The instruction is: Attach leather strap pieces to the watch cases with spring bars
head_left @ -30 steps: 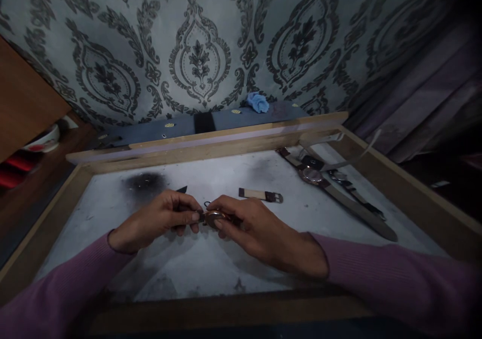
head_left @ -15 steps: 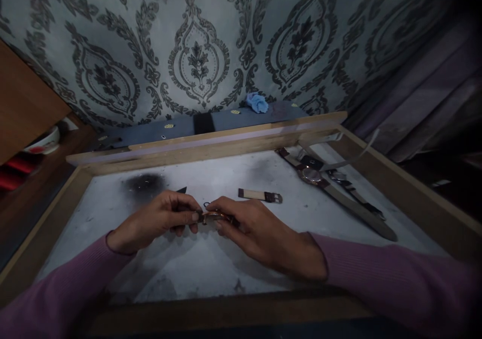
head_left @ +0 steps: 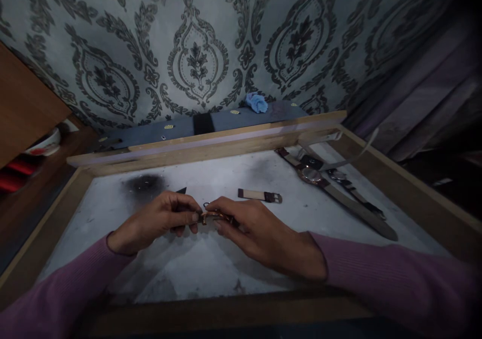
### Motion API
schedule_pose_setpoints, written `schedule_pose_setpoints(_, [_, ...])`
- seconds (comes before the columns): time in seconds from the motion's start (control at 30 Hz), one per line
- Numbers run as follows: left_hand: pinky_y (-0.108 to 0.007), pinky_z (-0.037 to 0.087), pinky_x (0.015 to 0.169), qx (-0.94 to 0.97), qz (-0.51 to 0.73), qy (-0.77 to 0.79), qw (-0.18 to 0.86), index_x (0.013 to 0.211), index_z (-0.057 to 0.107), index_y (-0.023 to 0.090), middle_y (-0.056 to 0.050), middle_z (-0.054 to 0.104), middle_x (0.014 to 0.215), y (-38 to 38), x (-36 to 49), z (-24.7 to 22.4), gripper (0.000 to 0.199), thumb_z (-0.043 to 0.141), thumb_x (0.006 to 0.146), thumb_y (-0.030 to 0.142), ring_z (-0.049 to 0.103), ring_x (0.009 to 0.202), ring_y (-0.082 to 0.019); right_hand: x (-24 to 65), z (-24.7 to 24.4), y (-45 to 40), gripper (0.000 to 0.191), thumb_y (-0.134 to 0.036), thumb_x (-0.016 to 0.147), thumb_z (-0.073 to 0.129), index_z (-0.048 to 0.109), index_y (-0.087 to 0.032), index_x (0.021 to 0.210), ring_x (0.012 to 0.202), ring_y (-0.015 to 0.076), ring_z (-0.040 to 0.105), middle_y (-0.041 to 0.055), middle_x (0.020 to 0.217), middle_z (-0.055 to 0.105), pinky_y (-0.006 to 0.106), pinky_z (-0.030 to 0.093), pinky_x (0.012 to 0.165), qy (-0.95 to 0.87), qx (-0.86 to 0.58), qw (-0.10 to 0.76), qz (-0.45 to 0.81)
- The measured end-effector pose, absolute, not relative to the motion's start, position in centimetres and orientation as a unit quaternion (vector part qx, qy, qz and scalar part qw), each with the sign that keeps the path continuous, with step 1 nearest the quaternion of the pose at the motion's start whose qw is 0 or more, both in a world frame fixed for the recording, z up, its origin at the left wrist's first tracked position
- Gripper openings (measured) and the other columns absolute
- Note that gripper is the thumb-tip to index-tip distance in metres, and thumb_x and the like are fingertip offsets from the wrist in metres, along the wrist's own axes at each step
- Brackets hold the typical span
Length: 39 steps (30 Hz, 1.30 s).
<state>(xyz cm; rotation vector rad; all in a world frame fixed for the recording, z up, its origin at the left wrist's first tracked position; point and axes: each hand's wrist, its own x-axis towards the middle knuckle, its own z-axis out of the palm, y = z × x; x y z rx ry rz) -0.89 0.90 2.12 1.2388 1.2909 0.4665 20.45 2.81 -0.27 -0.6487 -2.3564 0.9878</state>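
Note:
Between my two hands is a gold-coloured watch case (head_left: 213,215), seen nearly edge-on. My right hand (head_left: 256,231) grips its right side between thumb and fingers. At its left end, my left hand (head_left: 165,218) pinches a small dark piece against the case; the fingers hide most of that piece. A short brown strap piece with a buckle (head_left: 259,195) lies on the white surface just beyond my right hand. A dark pointed object (head_left: 182,190) shows behind my left fingers, and a small dark ring (head_left: 206,205) is beyond the watch case.
Several watches with straps, among them a round-faced one (head_left: 312,175), lie at the right of the wooden-edged tray (head_left: 203,151). A pale looped band (head_left: 365,150) rises beside them. Behind the tray are a blue cloth flower (head_left: 256,102) and a patterned wall.
The watch case has tilted slightly between my fingers, and its face shows less. Both hands stay almost in place.

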Motion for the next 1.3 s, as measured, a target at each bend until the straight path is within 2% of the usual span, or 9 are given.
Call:
schedule_pose_setpoints(0.47, [-0.017, 0.032, 0.044, 0.536, 0.199, 0.561, 0.599, 0.08, 0.071, 0.013, 0.0, 0.065, 0.061, 0.8, -0.89, 2.18, 0.015, 0.067, 0.076, 0.028, 0.044, 0.046, -0.006, 20.43, -0.29, 2.79, 0.02, -0.01, 0.088, 0.047, 0.059, -0.013, 0.104, 0.061, 0.011, 0.055, 0.0033, 0.08, 0.066, 0.022, 0.037, 0.056, -0.866, -0.247, 0.245, 0.359])
schedule_pose_setpoints(0.87, [-0.017, 0.035, 0.047, 0.558, 0.199, 0.552, 0.587, 0.081, 0.073, 0.015, 0.001, 0.065, 0.062, 0.73, -0.91, 2.05, 0.014, 0.065, 0.079, 0.027, 0.047, 0.05, -0.007, 20.31, -0.39, 2.81, 0.019, -0.012, 0.088, 0.049, 0.06, -0.014, 0.102, 0.057, 0.0103, 0.053, 0.0011, 0.073, 0.064, 0.022, 0.036, 0.054, -0.856, -0.259, 0.248, 0.372])
schedule_pose_setpoints(1.13, [-0.017, 0.035, 0.046, 0.578, 0.205, 0.547, 0.57, 0.081, 0.073, 0.015, 0.001, 0.065, 0.061, 0.82, -0.8, 1.93, 0.014, 0.064, 0.078, 0.026, 0.047, 0.051, -0.007, 20.08, -0.19, 2.75, 0.015, -0.011, 0.087, 0.051, 0.063, -0.013, 0.097, 0.056, 0.0101, 0.054, -0.0004, 0.066, 0.063, 0.021, 0.037, 0.052, -0.818, -0.29, 0.247, 0.432])
schedule_pose_setpoints(1.3, [-0.018, 0.036, 0.047, 0.584, 0.192, 0.555, 0.561, 0.085, 0.074, 0.016, 0.001, 0.065, 0.062, 0.72, -0.8, 1.94, 0.016, 0.064, 0.079, 0.026, 0.048, 0.052, -0.008, 20.07, -0.44, 2.79, 0.015, -0.01, 0.085, 0.053, 0.063, -0.014, 0.095, 0.053, 0.0093, 0.05, -0.0021, 0.064, 0.06, 0.021, 0.035, 0.051, -0.826, -0.291, 0.247, 0.414])
